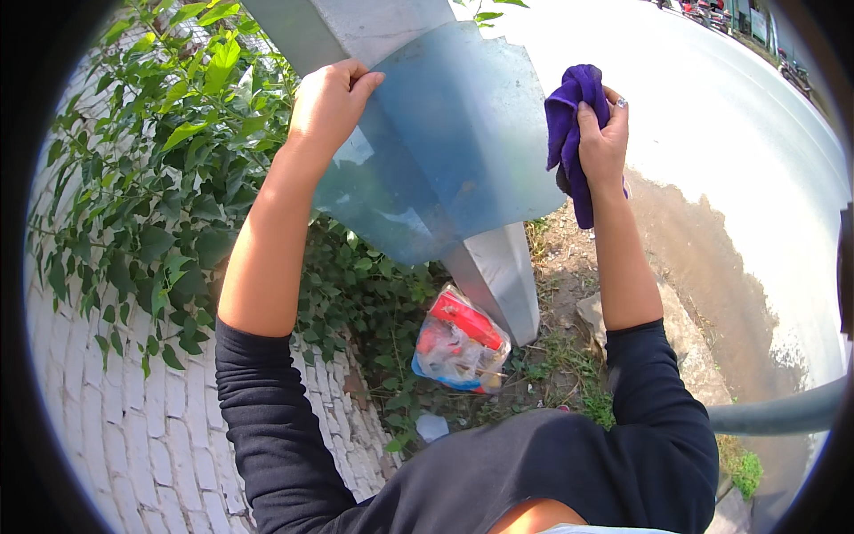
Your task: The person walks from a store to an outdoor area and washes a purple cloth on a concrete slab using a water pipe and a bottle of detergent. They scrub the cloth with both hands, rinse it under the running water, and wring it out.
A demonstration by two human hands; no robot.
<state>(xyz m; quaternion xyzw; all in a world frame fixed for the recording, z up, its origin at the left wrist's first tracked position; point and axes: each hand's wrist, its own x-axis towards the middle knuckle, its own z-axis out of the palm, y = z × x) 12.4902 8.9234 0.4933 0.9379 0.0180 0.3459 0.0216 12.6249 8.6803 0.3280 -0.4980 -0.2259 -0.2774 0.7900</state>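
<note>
My left hand (337, 100) pinches the upper left edge of a bluish see-through sheet (454, 147), which looks like plastic and has a jagged upper right edge. Behind the sheet stands a grey angular post (497, 267), visible through it. To the right of the sheet, my right hand (604, 137) holds a crumpled purple cloth (577, 127) that hangs down past the wrist. A small gap shows between the cloth and the sheet.
Leafy climbing plants (180, 200) cover part of a white brick wall (153, 427) at left. A clear bag of rubbish (460, 344) lies by the post's foot. Stone slabs (687, 354) edge the sunlit road (700, 133). A grey pipe (777, 410) crosses at lower right.
</note>
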